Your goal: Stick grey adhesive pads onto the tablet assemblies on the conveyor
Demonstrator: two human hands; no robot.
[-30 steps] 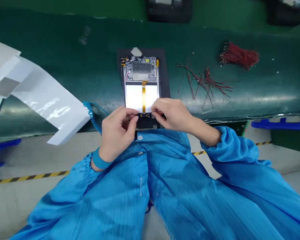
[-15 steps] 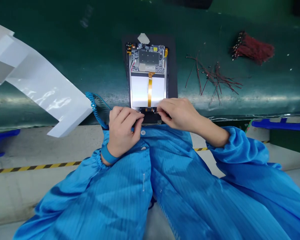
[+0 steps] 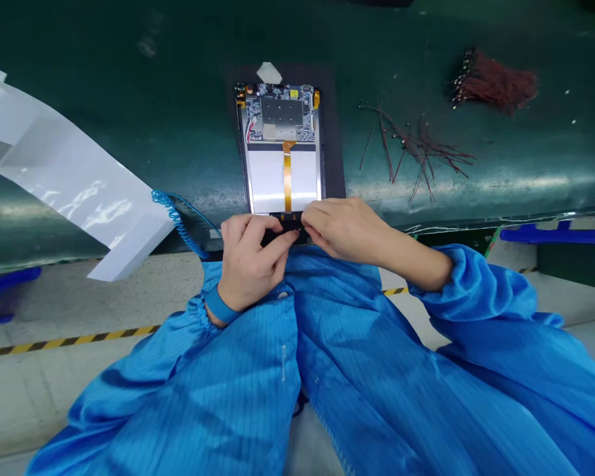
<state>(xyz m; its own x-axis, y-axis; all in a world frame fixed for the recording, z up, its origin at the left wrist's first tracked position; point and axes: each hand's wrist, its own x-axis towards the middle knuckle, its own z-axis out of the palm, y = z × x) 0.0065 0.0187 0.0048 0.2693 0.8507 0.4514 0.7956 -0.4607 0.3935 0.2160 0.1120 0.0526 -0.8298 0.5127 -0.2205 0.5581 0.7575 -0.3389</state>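
An opened tablet-like device (image 3: 262,173) lies on a black mat (image 3: 333,139), its circuit board (image 3: 282,114) at the far end and an orange ribbon cable (image 3: 287,178) running down its pale middle. At the device's near edge, my left hand (image 3: 252,254) has its thumb and index finger apart, the thumb tip reaching toward my right hand. My right hand (image 3: 337,225) is pinched at the near right corner; whatever it grips is too small and hidden to name. A blue wristband (image 3: 219,305) circles my left wrist.
Thin dark red wires (image 3: 416,149) lie scattered right of the mat, with a thicker wire bundle (image 3: 498,82) beyond. White sheets (image 3: 79,178) and a coiled blue cord (image 3: 178,225) are at left. The green table's (image 3: 188,132) near edge runs by my body.
My left hand has moved slightly right, its thumb extending toward my right hand and parting from the index finger. The device and mat appear shifted a little left in the view.
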